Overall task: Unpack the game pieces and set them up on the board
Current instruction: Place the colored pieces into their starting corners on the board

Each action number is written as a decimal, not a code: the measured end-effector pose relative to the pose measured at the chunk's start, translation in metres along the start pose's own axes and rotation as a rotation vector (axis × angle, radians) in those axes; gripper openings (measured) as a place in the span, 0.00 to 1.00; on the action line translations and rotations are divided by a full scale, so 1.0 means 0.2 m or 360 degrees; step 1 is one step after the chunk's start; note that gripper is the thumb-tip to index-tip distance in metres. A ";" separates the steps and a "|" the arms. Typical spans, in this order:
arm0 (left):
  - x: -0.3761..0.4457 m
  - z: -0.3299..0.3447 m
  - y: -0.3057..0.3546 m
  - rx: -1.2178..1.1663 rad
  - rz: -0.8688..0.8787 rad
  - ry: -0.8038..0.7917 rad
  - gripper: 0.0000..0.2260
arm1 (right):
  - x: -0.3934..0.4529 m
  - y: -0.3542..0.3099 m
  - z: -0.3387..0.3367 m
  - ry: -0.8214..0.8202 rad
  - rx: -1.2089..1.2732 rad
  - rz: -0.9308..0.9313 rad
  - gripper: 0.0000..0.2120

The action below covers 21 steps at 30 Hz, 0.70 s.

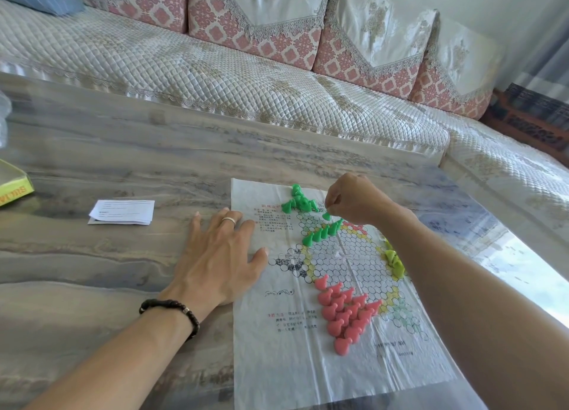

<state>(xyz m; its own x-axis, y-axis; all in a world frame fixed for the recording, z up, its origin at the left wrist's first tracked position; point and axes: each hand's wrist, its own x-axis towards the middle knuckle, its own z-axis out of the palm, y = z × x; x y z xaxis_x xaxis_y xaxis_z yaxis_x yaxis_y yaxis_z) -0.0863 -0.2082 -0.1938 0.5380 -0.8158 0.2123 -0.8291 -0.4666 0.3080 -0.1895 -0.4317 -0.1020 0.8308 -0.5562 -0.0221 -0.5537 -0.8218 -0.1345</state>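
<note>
Your right hand (354, 198) pinches a green piece (327, 215) just above the board (277, 363); your left hand (224, 255) lies flat, fingers straight, on the board's left edge. A careless wrist may topple the green row (321, 232) below.

The grey marbled stone counter (107, 151) lies bare across its far and left stretches, broken only by a folded white paper leaflet (121, 212) and, at the left edge, a yellow cardboard box (14, 188). On the thin white paper game board (308, 363), the near part and the hexagon's centre stand free. A block of pink plastic pawns (343, 312) crowds the near point; a row of green pawns (320, 232) and a loose green heap (298, 202) fill the far corner. Yellow-green pawns (394, 260) sit just beside the right forearm (462, 286), which crosses the board's right side. The left hand (221, 255) lies flat over the board's left edge.
</note>
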 end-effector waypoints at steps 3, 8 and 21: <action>0.00 0.00 0.00 -0.0012 0.0000 0.0001 0.25 | -0.01 -0.01 0.01 0.0013 -0.0042 -0.0002 0.08; 0.00 0.00 0.00 -0.0013 0.0004 0.0007 0.25 | -0.02 -0.01 0.03 -0.0012 -0.0060 -0.0003 0.08; 0.00 0.00 0.00 0.0002 0.0008 0.0004 0.25 | 0.10 -0.02 0.05 0.0030 0.0056 -0.0006 0.12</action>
<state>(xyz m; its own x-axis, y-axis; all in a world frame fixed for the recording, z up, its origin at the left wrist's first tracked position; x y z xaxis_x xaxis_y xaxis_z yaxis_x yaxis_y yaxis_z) -0.0867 -0.2077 -0.1933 0.5339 -0.8174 0.2163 -0.8322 -0.4628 0.3055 -0.1695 -0.4382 -0.1125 0.8314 -0.5557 -0.0026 -0.5480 -0.8192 -0.1692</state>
